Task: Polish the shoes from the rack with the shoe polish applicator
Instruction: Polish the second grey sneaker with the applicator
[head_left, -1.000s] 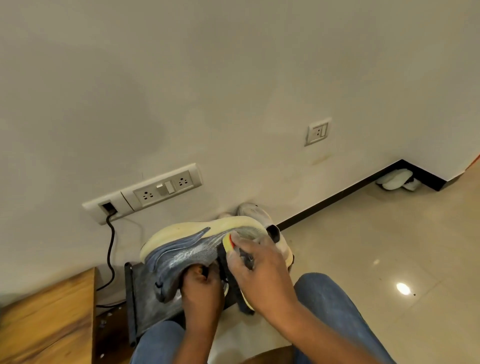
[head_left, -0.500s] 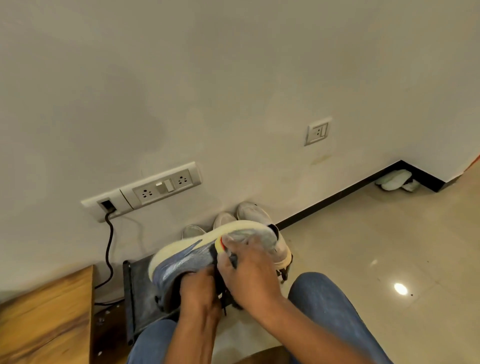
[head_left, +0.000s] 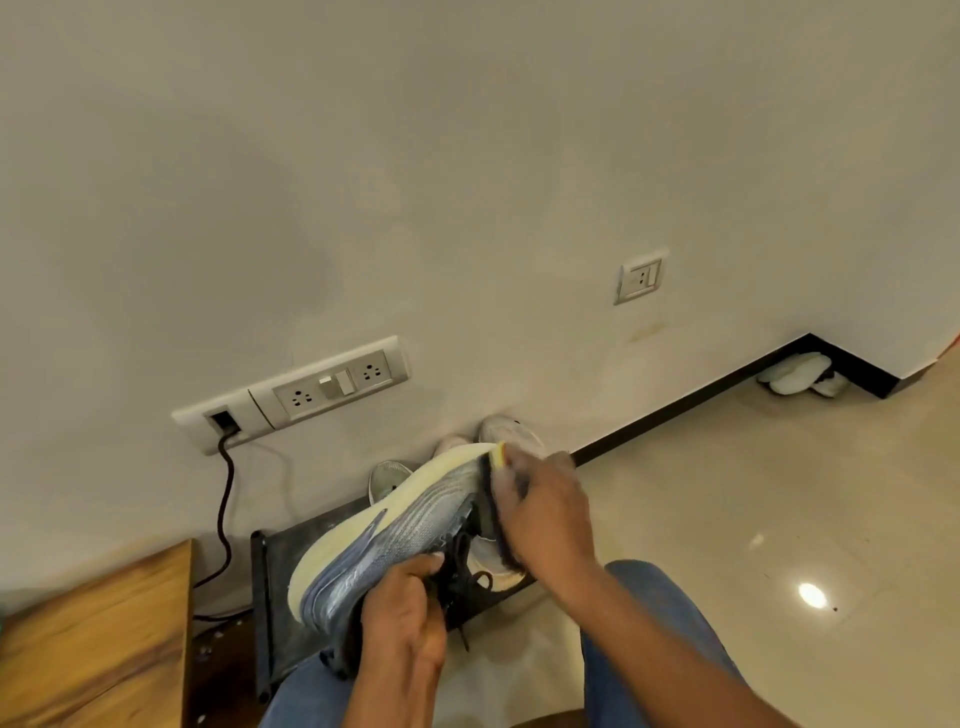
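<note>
My left hand (head_left: 402, 610) grips the blue shoe (head_left: 395, 535) at its laced opening, sole tilted toward the wall. My right hand (head_left: 545, 512) clamps the applicator (head_left: 497, 457), mostly hidden and blurred, against the shoe's heel. Below the shoe, the rack (head_left: 280, 566) is partly covered.

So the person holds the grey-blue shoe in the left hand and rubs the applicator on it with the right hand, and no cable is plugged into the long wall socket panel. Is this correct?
Not quite: the head view shows a black cable plugged into the left end of the long wall socket panel. The rest stands: the left hand holds the grey-blue shoe, and the right hand rubs the applicator on it.
</note>
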